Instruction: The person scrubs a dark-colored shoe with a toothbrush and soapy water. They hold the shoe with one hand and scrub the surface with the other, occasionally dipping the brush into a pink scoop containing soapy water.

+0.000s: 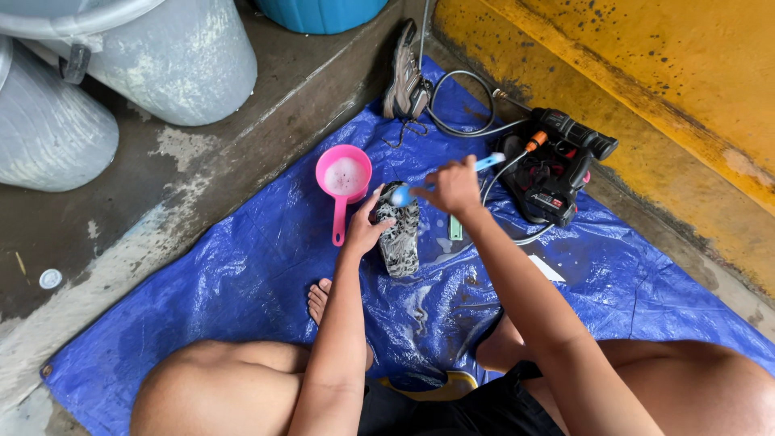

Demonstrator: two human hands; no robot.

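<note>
Home wash yard: concrete floor point(202, 173), water barrels point(173, 56), tarp point(266, 266).

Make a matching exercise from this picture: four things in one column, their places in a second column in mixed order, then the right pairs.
Things:
1. pink scoop
2. patterned shoe
3. blue brush
4. black power tool

Places:
A. held in the right hand
B. on the blue tarp by the yellow wall
C. steadied by the left hand
D. on the tarp left of the shoe, foamy water inside

Pairs: 1-D, 2-C, 3-A, 4-B
</note>
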